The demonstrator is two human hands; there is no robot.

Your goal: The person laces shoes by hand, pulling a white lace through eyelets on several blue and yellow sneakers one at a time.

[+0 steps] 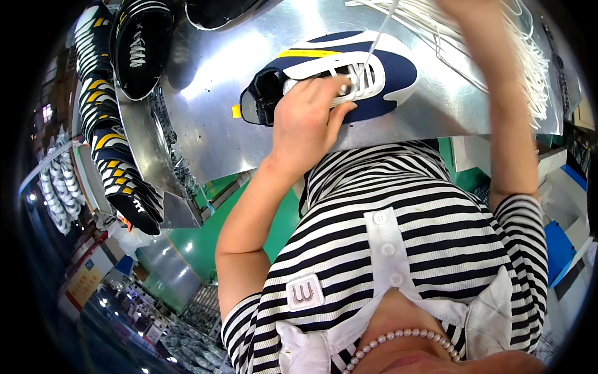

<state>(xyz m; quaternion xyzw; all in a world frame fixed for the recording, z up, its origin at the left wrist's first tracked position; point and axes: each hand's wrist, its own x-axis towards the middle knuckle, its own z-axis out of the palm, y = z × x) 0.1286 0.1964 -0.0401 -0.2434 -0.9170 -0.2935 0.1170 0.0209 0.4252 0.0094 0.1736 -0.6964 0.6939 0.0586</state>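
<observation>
A navy and white sneaker (pixel 398 68) with a yellow stripe lies on its sole on the metal table, its toe to the right. My left hand (pixel 302 121) grips it over the tongue and lacing, fingers curled and thumb against the near side. A white shoelace (pixel 377 41) runs through the eyelets, and one length rises taut out of the top of the view. My right hand (pixel 468 7) is raised at the top edge, blurred and cut off, so its fingers and anything in them are hidden.
A bundle of loose white laces (pixel 520 68) spreads over the right of the metal table (pixel 212 124). Black shoes (pixel 142 56) stand at the left, beside a row of stacked striped shoes (pixel 112 146). Another dark shoe (pixel 218 12) sits at the far edge.
</observation>
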